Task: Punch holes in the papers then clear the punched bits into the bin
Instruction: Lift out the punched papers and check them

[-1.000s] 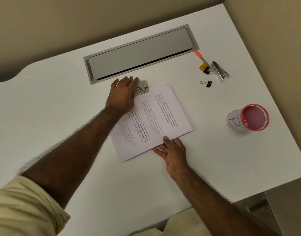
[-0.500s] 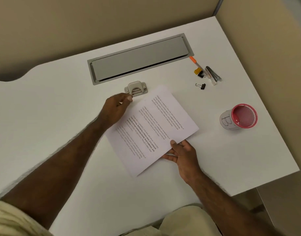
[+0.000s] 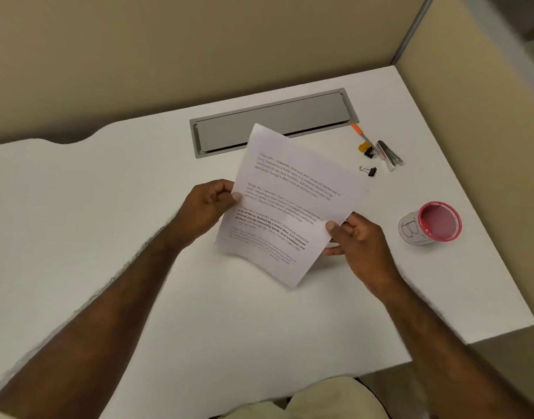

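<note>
Both hands hold the printed papers (image 3: 293, 204) lifted off the white tabletop (image 3: 108, 222), tilted so their far corner overlaps the grey cable tray cover (image 3: 271, 119) in view. The left hand (image 3: 209, 208) pinches the sheets at their left edge, thumb on top and fingers curled behind; the right hand (image 3: 361, 237) pinches the lower right edge, thumb on the printed face and fingers underneath. The near corner of the papers hangs just above the tabletop, casting a soft shadow. To the right, near the tabletop's right edge, a pink mesh cup (image 3: 432, 223) wrapped in a paper label marked "B" lies tipped on its side, its open mouth facing the camera, well apart from the right hand. Farther back by the tray's right end lie an orange-tipped pen (image 3: 362, 136), a yellow binder clip (image 3: 364, 147), a black binder clip (image 3: 370, 170) and a metal staple remover (image 3: 389, 154), clustered close together. Wide bare tabletop stretches to the left of the left forearm and in front of the papers toward the near edge. Beige partition walls (image 3: 169, 55) close off the back and right sides. The hole punch cannot be seen.
</note>
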Tool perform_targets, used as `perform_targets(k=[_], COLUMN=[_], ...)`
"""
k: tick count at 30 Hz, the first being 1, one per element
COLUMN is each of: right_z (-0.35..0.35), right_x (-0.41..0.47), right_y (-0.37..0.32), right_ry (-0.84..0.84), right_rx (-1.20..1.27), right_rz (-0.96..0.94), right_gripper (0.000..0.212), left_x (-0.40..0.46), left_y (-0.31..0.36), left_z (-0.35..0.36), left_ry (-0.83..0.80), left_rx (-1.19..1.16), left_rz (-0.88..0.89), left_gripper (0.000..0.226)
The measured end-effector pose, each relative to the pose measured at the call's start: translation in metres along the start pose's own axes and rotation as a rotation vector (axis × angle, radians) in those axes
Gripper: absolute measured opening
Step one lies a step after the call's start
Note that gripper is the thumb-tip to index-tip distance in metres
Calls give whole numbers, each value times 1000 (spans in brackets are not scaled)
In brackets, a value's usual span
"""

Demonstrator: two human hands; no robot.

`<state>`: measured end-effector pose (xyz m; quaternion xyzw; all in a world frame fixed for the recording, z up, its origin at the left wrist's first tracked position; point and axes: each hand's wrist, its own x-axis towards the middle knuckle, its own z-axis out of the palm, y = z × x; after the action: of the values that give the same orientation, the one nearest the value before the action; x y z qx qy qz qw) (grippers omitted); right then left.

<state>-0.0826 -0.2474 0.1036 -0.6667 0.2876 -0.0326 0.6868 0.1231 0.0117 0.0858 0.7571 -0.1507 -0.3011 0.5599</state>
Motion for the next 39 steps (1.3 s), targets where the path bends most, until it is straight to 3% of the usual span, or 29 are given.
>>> perform_targets(k=[2, 5, 10, 20, 28, 39], right_z=[0, 0, 6, 17, 20, 24], right_x=[-1, -3, -17, -22, -34, -29], right_y=[-15, -31, -41, 0, -21, 0], right_ry=[-20, 4, 45, 136, 176, 163], right_rx=[-67, -160, -302, -406, -367, -426], right_rz=[-72, -155, -265, -239, -341, -292], right_gripper=[25, 26, 25, 26, 21, 23], left_x=[-11, -28, -50, -67, -76, -80], left_y=[2, 5, -6, -39, -25, -33], left_z=[1, 5, 10, 18, 19, 27], left_ry=[62, 136, 264, 250, 330, 319], left_rx=[-45, -102, -4, 221, 161, 164], left_rz=[40, 97, 185, 150, 216, 150], left_gripper=[11, 25, 11, 19, 21, 30])
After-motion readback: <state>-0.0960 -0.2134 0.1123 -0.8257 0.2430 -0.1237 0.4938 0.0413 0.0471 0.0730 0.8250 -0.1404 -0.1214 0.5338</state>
